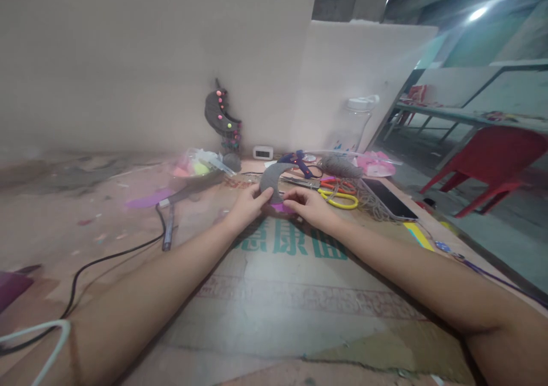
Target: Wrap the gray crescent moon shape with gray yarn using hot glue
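A grey crescent moon cutout (270, 181) stands raised over the cardboard on the table. My left hand (253, 202) pinches its lower left side, with the thumb across its face. Close to the crescent's lower tip, my right hand (309, 206) has its thumb and fingers curled together; whether they grip the tip or something small, I cannot tell. A bit of purple sheet (281, 208) shows below the crescent, between both hands. Behind the crescent lie a dark blue glue gun (305, 166), yellow-handled scissors (342, 199) and an orange-handled tool (338, 186).
A decorated crescent with coloured balls (221, 112) hangs on the wall above a small white clock (262, 152). Grey yarn (340, 167), a phone (389, 199) and a clear bottle (353, 123) stand or lie right. A black cable (107, 254) runs left; a red chair (492, 157) stands beyond.
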Action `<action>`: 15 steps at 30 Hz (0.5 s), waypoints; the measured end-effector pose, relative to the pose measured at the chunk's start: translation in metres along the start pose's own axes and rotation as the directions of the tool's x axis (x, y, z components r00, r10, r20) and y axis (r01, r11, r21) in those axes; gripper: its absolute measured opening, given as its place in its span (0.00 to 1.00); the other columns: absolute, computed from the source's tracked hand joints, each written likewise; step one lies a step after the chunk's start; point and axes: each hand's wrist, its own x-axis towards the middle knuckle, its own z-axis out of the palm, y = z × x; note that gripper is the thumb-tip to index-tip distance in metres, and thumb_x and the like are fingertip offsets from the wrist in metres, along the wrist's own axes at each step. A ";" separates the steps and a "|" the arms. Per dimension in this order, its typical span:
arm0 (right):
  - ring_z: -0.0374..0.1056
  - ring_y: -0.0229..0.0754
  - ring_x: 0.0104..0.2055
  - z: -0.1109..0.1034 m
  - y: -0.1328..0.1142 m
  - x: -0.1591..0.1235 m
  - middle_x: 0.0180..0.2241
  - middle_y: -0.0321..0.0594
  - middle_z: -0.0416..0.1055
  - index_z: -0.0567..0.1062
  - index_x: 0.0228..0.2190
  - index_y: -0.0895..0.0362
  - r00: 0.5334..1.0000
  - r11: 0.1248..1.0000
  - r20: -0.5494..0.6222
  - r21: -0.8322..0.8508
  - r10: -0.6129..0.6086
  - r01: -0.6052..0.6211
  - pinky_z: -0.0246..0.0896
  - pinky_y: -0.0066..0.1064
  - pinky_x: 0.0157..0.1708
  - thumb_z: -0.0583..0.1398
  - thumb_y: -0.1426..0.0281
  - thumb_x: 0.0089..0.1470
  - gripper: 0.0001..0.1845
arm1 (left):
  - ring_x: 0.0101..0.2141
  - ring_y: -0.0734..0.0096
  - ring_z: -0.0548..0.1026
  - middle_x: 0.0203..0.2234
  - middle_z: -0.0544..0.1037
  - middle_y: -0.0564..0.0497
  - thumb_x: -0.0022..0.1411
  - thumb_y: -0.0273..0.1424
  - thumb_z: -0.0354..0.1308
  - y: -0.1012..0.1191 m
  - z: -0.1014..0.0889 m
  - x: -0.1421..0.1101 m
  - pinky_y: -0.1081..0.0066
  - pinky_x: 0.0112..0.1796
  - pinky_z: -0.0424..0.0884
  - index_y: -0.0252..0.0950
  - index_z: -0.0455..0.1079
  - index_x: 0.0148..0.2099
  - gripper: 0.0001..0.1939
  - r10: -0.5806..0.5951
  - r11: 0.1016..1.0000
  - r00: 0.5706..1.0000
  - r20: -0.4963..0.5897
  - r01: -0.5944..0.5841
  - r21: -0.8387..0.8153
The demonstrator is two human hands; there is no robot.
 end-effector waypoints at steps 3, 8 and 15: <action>0.62 0.35 0.21 0.000 -0.002 -0.001 0.22 0.33 0.71 0.74 0.31 0.56 0.999 1.000 -0.039 -0.009 0.003 -0.004 0.56 0.27 0.20 0.62 0.61 0.51 0.11 | 0.32 0.66 0.74 0.30 0.80 0.49 0.53 0.47 0.64 0.001 0.000 0.000 0.71 0.36 0.68 0.35 0.76 0.34 0.19 -0.003 1.000 1.000 0.007 0.003 0.006; 0.60 0.35 0.18 0.000 -0.006 -0.003 0.17 0.30 0.66 0.72 0.29 0.54 0.996 1.000 -0.087 -0.016 0.006 -0.007 0.54 0.28 0.20 0.60 0.59 0.53 0.11 | 0.33 0.66 0.75 0.31 0.81 0.48 0.53 0.47 0.64 0.000 0.001 0.000 0.70 0.37 0.69 0.35 0.76 0.35 0.19 -0.007 1.000 1.000 0.018 0.006 0.011; 0.58 0.35 0.17 -0.001 -0.007 -0.003 0.16 0.28 0.64 0.71 0.29 0.54 0.993 0.999 -0.115 -0.051 -0.007 0.001 0.54 0.28 0.20 0.59 0.58 0.55 0.12 | 0.35 0.64 0.76 0.33 0.81 0.47 0.55 0.46 0.63 -0.002 0.000 0.000 0.70 0.38 0.69 0.34 0.77 0.36 0.19 0.014 1.000 0.999 0.039 -0.015 0.023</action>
